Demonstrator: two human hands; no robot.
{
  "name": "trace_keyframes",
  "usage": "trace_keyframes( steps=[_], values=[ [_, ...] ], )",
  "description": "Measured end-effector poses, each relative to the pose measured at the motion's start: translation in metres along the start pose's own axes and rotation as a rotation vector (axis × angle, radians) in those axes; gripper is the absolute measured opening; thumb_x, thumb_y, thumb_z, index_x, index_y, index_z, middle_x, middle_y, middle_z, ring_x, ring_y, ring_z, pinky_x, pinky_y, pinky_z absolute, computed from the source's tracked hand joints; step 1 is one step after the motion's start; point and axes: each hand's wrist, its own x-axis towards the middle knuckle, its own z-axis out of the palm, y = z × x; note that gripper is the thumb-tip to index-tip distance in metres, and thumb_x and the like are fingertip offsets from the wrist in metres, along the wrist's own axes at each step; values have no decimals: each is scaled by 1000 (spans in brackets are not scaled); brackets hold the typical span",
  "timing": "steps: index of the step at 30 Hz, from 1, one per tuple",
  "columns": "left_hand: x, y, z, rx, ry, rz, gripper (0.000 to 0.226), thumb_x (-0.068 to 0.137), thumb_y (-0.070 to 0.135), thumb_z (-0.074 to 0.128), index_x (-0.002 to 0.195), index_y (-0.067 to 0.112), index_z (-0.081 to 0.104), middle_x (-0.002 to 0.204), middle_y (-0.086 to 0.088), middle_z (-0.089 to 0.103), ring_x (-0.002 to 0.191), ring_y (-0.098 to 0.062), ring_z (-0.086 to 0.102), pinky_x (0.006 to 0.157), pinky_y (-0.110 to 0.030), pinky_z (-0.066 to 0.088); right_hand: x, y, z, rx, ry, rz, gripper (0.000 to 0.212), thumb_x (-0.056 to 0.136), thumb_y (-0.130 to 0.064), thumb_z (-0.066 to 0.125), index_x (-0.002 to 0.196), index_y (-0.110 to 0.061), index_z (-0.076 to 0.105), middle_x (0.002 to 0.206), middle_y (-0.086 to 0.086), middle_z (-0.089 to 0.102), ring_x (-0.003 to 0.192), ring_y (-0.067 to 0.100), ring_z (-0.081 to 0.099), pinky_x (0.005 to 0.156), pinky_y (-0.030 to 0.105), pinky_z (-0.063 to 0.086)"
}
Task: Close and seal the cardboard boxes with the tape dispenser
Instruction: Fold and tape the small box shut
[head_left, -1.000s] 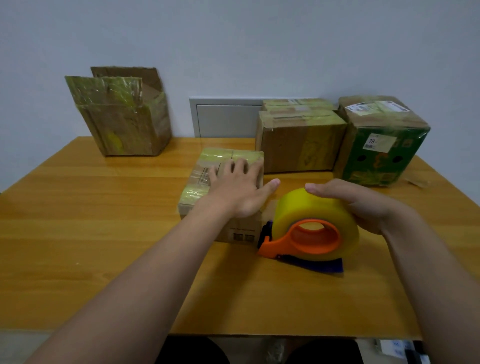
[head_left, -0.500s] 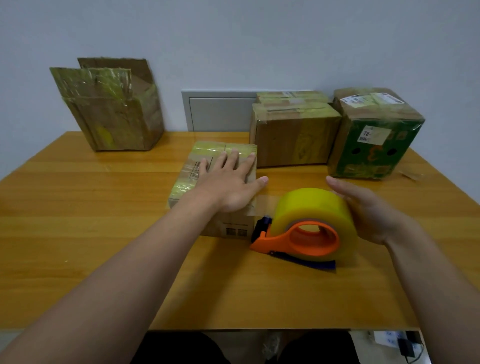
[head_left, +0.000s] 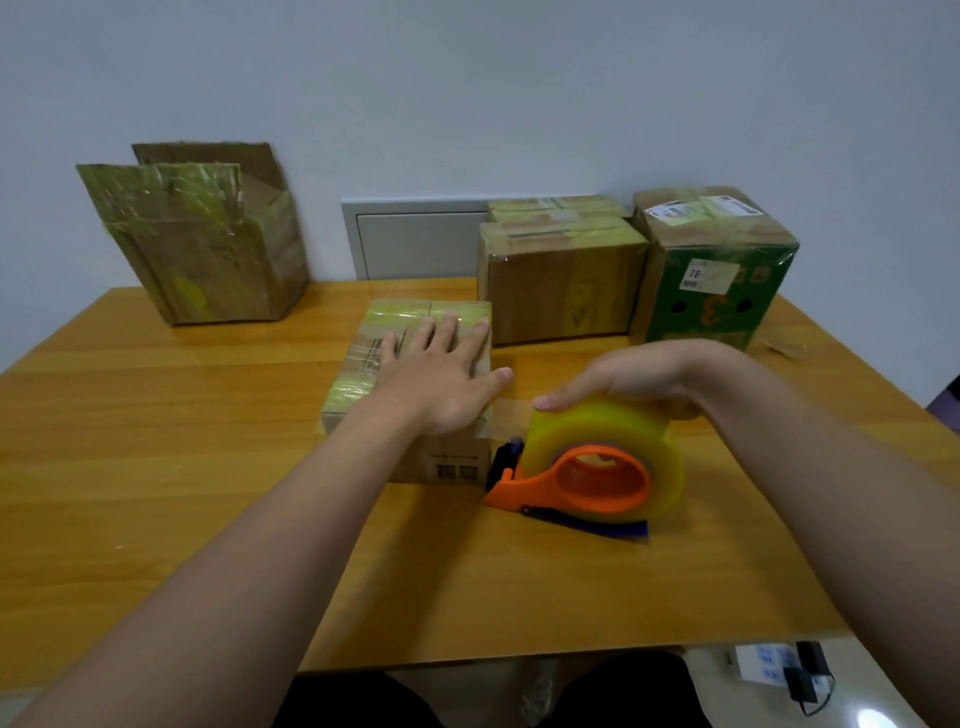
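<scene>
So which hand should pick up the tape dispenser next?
The right hand: it curls over the yellow roll of the tape dispenser. The left hand lies flat on the small box, holding it down.

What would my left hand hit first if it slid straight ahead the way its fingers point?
Probably the brown taped box behind: the left hand lies flat on the small box, fingers aimed at its left corner. Depth is unclear; it might slip past.

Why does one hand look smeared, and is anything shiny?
Head view: the right hand gripping the tape dispenser looks smeared, probably from movement; the left hand flat on the small box is sharper; tape on the open box glints.
</scene>
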Motion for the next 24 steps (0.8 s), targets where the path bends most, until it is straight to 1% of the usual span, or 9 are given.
trace_keyframes(
  steps=[3,5,8,13,16,18,19,21,24],
  values=[
    [-1,0,0,-6,1,-1,74,98,76,15,162,44,-6,173,1,-11,159,-25,-10,124,-59,-8,-6,4,0,53,57,-41,42,83,-64,62,112,-33,60,119,-1,65,114,25,65,105,45,51],
    [-2,1,0,-6,0,0,74,98,77,14,162,44,-5,173,1,-10,159,-25,-10,124,-59,-8,-11,5,-4,116,83,-64,39,83,-63,62,114,-40,52,115,0,64,109,26,66,100,46,53],
    [-2,1,1,-10,-2,0,74,97,77,12,162,45,-6,173,1,-11,159,-25,-10,124,-58,-9,-21,12,-13,199,126,-79,50,69,-65,68,111,-39,58,115,6,71,104,28,71,94,47,57],
    [-1,1,0,-14,-5,6,72,98,76,9,162,45,-7,173,2,-11,159,-24,-11,123,-57,-10,-25,38,-10,289,159,-120,64,58,-69,82,111,-40,62,122,5,69,109,28,69,99,47,55],
    [-2,1,-1,-17,-11,7,71,99,75,9,162,45,-5,173,3,-11,159,-24,-11,124,-58,-8,-21,51,-3,422,177,-173,51,64,-58,76,108,-33,66,107,4,76,98,25,74,86,40,58],
    [-3,1,-1,-21,-9,5,70,100,74,9,162,45,-5,173,3,-11,159,-24,-11,125,-58,-8,-19,59,-4,471,200,-190,52,65,-55,77,110,-31,66,100,2,79,94,24,76,83,39,57],
    [-3,1,-1,-21,-8,5,70,100,73,8,162,45,-5,173,3,-11,159,-24,-11,125,-58,-8,-19,61,-4,476,199,-201,55,65,-55,82,111,-31,66,100,1,80,93,24,76,83,39,57],
    [-3,1,0,-15,-6,3,70,100,73,7,162,45,-6,172,3,-12,159,-23,-11,125,-58,-8,-18,65,-3,500,201,-218,56,65,-56,79,113,-31,66,105,4,79,93,24,77,81,38,57],
    [-3,2,-1,-5,-9,2,70,99,73,7,162,45,-7,172,3,-12,159,-23,-11,125,-57,-8,-18,64,1,531,210,-240,44,68,-52,80,107,-35,65,110,5,74,94,24,75,78,35,57]
  ],
)
